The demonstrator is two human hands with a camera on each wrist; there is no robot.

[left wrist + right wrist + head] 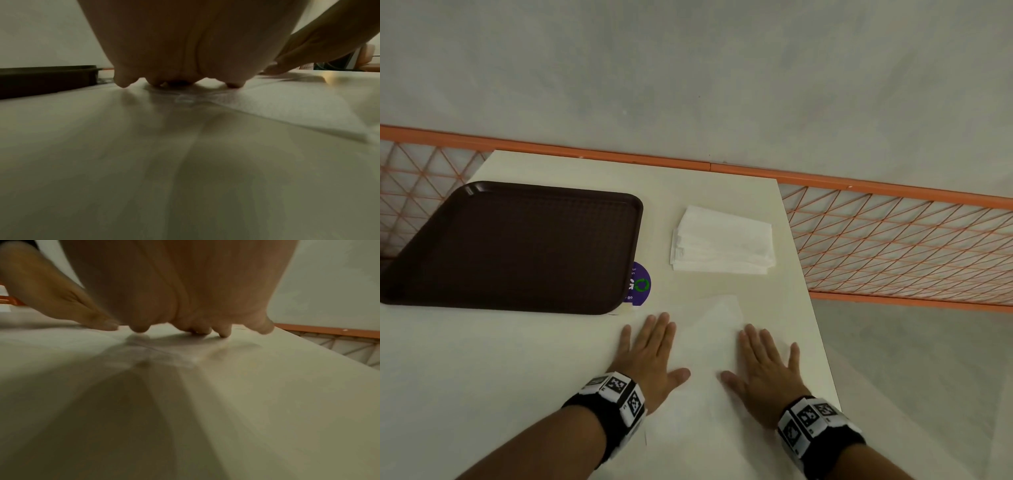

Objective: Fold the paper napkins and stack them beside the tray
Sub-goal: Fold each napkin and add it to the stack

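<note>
Tray (510, 246): dark brown and lying flat on the left part of my white table (482, 370), its far left corner reaching past the table edge.
Sticker (639, 284): a round purple one with a green mark, half tucked under the tray's right edge.
My left hand (650, 356): flat, palm down, fingers straight and spread, thumb pointing right; it presses on the left side of the loose napkin. In my left wrist view the fingertips (123, 83) touch the surface.
Loose napkin (705, 342): a single white sheet spread on the table in front of me, between and under both my hands, its far corner pointing toward the stack.
Stack of napkins (722, 241): folded white ones piled a little unevenly, to the right of the tray, apart from it, beyond the loose sheet.
My right hand (768, 373): also flat with straight fingers, thumb pointing left, resting on the sheet's right side near the table edge.
Fence (893, 240): orange wire mesh beyond the table.
</note>
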